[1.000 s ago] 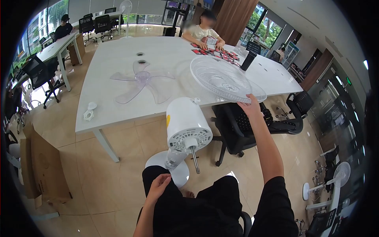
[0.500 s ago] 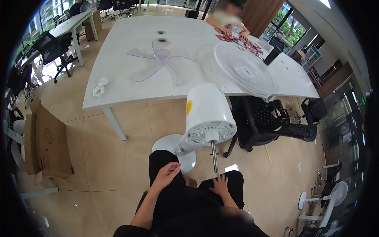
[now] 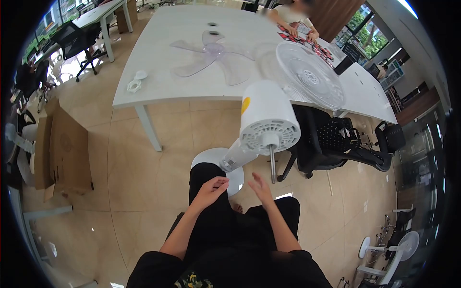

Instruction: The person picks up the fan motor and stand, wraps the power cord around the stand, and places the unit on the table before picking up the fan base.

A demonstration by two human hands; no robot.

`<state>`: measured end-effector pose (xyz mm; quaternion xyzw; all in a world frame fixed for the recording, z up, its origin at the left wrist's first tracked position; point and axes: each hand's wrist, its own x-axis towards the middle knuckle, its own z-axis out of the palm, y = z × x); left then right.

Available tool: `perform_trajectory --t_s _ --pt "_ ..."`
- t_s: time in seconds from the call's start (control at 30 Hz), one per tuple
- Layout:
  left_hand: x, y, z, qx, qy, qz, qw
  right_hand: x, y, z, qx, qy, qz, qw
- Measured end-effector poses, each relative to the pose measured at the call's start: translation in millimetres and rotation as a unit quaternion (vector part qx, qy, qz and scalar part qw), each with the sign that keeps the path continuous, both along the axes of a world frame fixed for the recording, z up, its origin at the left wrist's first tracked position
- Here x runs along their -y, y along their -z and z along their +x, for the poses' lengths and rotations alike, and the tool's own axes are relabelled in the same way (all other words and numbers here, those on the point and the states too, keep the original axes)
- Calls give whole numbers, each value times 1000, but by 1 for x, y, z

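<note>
By the white desk (image 3: 158, 62), the fan head (image 3: 267, 108) sits at one o'clock, looking heavy, hard and slippery, best held around its fat sides, not the thin rod (image 3: 273, 165), while left hand (image 3: 210, 192) and right hand (image 3: 261, 191) have an open, empty grip.

The white fan (image 3: 269, 113), its metal shaft (image 3: 273, 165) bare, stands on its round base (image 3: 206, 156); the translucent five-bladed propeller (image 3: 213, 51) and clear ribbed grille (image 3: 311, 77) lie on the desk (image 3: 161, 60).

The black top (image 3: 240, 257) has a yellow-green print (image 3: 193, 280); the trousers (image 3: 211, 201) are black.
</note>
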<state>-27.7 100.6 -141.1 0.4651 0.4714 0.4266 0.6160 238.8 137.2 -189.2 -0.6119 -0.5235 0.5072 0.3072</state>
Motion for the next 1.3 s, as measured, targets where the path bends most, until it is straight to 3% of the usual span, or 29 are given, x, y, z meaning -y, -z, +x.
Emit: perform_trajectory --t_s 0.17,0.33,0.43,0.57,0.8,1.03,1.13,1.23,1.3 --pt "0 2 -4 1 -12 9 1000 -36 -79 -23 -92 -50 111 988" --pt "0 -7 -8 3 -21 18 1000 -66 -149 -18 -263 -60 174 947" --pt "0 -8 -11 -14 -19 10 1000 -87 -208 -26 -283 -103 255 919" --pt "-1 -14 -12 -21 -13 7 1000 -115 -265 -44 -289 -108 249 918" --pt "-1 -32 -18 -102 -77 120 984 -130 -287 -51 -210 -205 242 925" --pt "-69 -77 22 -189 -162 315 916 -155 -304 -45 -198 -272 225 914" --pt "-102 -77 43 -161 -135 333 919 -167 -297 -48 -213 -307 213 903" --pt "-111 -76 61 -55 -170 257 950 -158 -290 -52 -260 -266 166 913" --pt "-113 -75 69 -80 -220 309 922 -152 -280 -54 -307 -238 181 904"
